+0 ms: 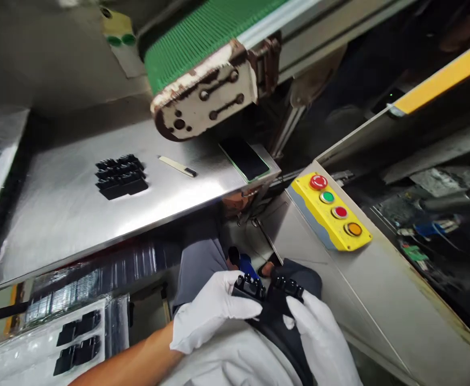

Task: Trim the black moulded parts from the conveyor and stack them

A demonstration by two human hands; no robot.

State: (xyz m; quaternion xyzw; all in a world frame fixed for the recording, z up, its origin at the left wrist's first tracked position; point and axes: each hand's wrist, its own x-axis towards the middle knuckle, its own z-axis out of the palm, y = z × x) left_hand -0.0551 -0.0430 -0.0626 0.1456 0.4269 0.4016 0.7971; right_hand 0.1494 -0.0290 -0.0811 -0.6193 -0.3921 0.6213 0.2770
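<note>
Both my hands wear white gloves and meet low in the picture, over my lap. My left hand (208, 316) is closed on a small black plastic part (249, 287) with knobs along its top. My right hand (321, 338) grips a second black part (288, 287) of the same kind, next to the first. The two parts nearly touch. Below them lies dark cloth between my hands.
A steel table (66, 214) above bears a stack of black parts (120, 177), a small knife-like tool (177, 165) and a phone (246, 159). A green conveyor end (202, 69) overhangs it. A yellow button box (331, 212) sits right. Clear trays with black parts (77, 338) lie lower left.
</note>
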